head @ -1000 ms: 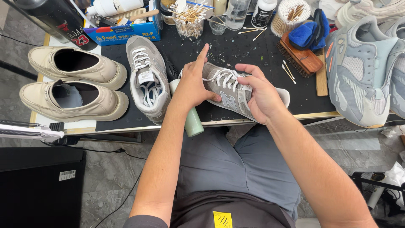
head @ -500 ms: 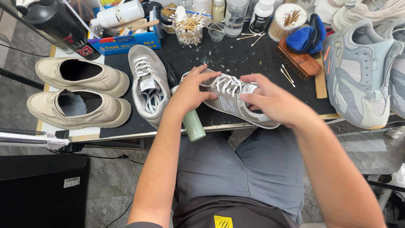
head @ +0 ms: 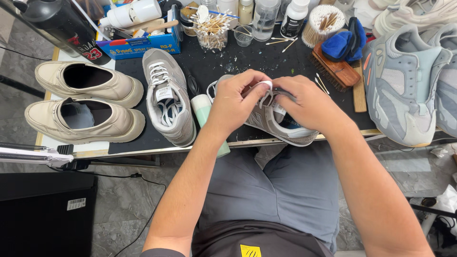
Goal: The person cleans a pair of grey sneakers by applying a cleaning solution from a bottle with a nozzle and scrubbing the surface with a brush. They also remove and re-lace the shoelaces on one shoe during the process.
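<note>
A grey sneaker with white laces lies on its side at the near edge of the black work mat. My left hand and my right hand are both closed over its top. Between their fingertips they pinch a loop of white lace. Left of my hands the matching grey sneaker stands upright. A pale green spray bottle lies between the two sneakers, partly under my left forearm.
Two beige leather shoes sit at the left. Large grey-blue sneakers fill the right side. A wooden brush, blue cloth, cotton swabs, bottles and a blue box line the back. A black canister stands far left.
Both hands have drawn together over the top of the grey sneaker and taken hold of its lace. Earlier the left hand was flatter with a finger raised.
</note>
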